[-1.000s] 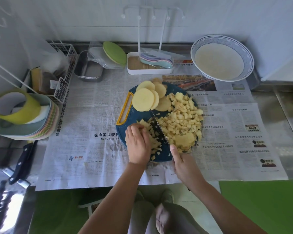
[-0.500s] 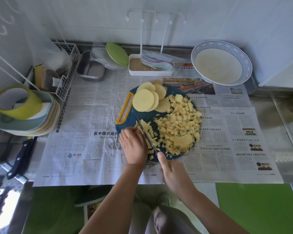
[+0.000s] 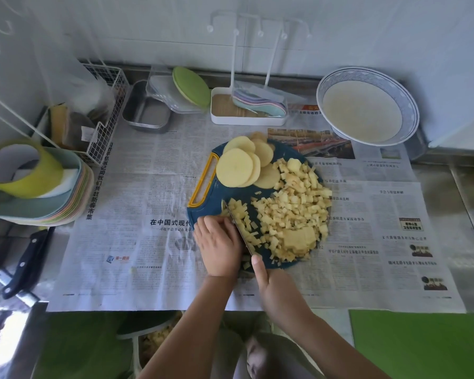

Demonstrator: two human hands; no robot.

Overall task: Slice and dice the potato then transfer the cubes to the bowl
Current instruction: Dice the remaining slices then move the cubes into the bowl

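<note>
**Spotter:** Your potato strips (image 3: 226,212) lie under your left hand (image 3: 218,244). Only an edge shows past the curled fingers that hold them down. Just right of that hand sit the fresh cubes (image 3: 242,217), then the big pile of potato cubes (image 3: 290,214). The uncut potato slices (image 3: 238,166) are stacked beyond your left hand.

**Coach:** Your knife (image 3: 237,228) has shifted. A second ago its blade stood out by the big pile. Now it's tight against your left knuckles. Your right hand (image 3: 274,288) is wrapped on the handle, one finger along the spine.

**Spotter:** So you're back to dicing, not sweeping cubes aside. I judge you're roughly midway, because those slices are waiting.

**Coach:** All of it sits on the cutting board (image 3: 203,184), on newspaper (image 3: 137,203) spread over the desk. The bowl (image 3: 411,105) stands well beyond your right hand, with no potato in it that I can see.
</note>
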